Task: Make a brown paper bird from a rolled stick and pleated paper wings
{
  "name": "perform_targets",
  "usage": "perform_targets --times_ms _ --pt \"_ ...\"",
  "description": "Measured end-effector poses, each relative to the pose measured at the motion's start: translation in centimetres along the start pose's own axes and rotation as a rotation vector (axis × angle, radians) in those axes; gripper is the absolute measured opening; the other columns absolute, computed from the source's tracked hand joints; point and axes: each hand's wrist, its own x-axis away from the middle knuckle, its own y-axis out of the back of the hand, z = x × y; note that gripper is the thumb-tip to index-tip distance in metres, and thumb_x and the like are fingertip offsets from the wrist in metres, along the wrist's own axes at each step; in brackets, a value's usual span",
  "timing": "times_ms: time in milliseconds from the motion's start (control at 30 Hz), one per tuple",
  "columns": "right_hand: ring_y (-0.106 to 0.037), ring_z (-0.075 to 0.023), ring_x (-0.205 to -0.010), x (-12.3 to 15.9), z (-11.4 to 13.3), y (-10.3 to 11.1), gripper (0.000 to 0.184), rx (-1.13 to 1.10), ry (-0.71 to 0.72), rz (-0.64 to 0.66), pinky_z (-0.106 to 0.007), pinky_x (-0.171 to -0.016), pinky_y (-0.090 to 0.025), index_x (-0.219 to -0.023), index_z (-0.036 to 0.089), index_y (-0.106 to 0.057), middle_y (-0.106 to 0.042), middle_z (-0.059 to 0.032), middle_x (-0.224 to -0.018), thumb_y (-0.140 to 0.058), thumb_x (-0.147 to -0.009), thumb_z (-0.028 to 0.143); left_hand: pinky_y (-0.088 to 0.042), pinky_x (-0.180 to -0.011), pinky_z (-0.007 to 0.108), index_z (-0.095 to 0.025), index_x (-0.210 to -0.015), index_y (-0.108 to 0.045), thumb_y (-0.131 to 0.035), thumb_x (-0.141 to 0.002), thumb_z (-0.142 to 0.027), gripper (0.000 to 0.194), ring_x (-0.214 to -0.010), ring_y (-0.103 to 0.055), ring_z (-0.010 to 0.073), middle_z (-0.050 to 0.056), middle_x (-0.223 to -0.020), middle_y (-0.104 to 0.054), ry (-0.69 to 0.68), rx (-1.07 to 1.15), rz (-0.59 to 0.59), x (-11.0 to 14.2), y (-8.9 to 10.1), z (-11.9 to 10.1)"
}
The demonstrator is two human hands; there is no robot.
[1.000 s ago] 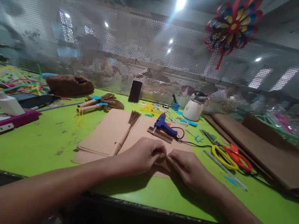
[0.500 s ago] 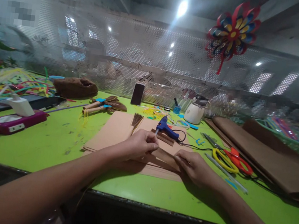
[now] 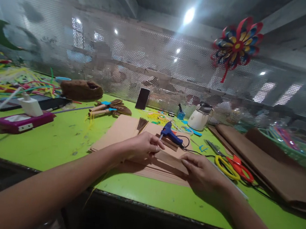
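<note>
Both of my hands hold a narrow brown paper strip (image 3: 171, 161) stretched between them above a stack of tan paper sheets (image 3: 117, 128). My left hand (image 3: 145, 146) is closed in a pinch at the strip's left end. At the other end, my right hand (image 3: 198, 168) grips it between thumb and fingers. Just beyond the strip, a blue glue gun (image 3: 172, 134) rests on dark brown ribbed strips (image 3: 167, 142), its nozzle close to my left fingers. A fringed brown paper bundle (image 3: 142, 124) lies on the sheets behind my left hand.
Yellow scissors (image 3: 227, 167) and orange scissors (image 3: 242, 170) lie right of my right hand, near folded brown paper (image 3: 259, 161). A white jug (image 3: 198, 118) and a phone (image 3: 142, 98) stand at the back. On the left are a purple power strip (image 3: 25, 121) and brown paper pieces (image 3: 111, 108).
The camera view has shifted slightly, so the scene sits a little lower. My left fingers have loosened a little on the strip; both hands stay at its ends.
</note>
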Motion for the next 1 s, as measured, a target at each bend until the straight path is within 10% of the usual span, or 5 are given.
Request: perform_targets --times_ms 200,467,1000 --pt "-0.055 -0.0176 -0.076 -0.1 -0.8 -0.7 0.029 -0.098 -0.04 -0.027 -0.027 -0.065 -0.043 -0.081 0.018 -0.06 -0.062 -0.0053 -0.082 -0.038 -0.09 0.034 -0.033 -0.053 0.023 -0.015 -0.096 -0.063 -0.056 -0.073 -0.024 0.025 -0.053 -0.042 0.0082 -0.004 -0.057 -0.048 0.015 0.122 0.039 0.3 0.3 -0.5" --pt "-0.055 -0.0174 -0.074 -0.1 -0.7 -1.1 0.03 -0.154 -0.053 -0.072 -0.027 -0.066 -0.043 -0.083 0.017 -0.059 -0.062 -0.006 -0.082 -0.037 -0.091 0.035 -0.042 -0.059 0.03 -0.014 -0.088 -0.058 -0.051 -0.074 -0.06 0.049 -0.061 -0.053 0.0148 0.003 -0.066 -0.053 0.059 0.52 0.024 0.2 -0.4 -0.4" --pt "-0.053 -0.0157 -0.07 -0.6 0.2 -1.2 0.017 0.069 0.068 -0.114 -0.026 -0.066 -0.041 -0.071 0.016 -0.062 -0.061 -0.0034 -0.072 -0.051 -0.082 0.023 -0.032 -0.049 0.021 -0.013 -0.065 -0.061 -0.051 -0.068 -0.023 0.015 -0.05 -0.045 0.0094 -0.001 -0.053 -0.053 -0.111 -0.273 0.018 0.7 -0.6 -0.7"
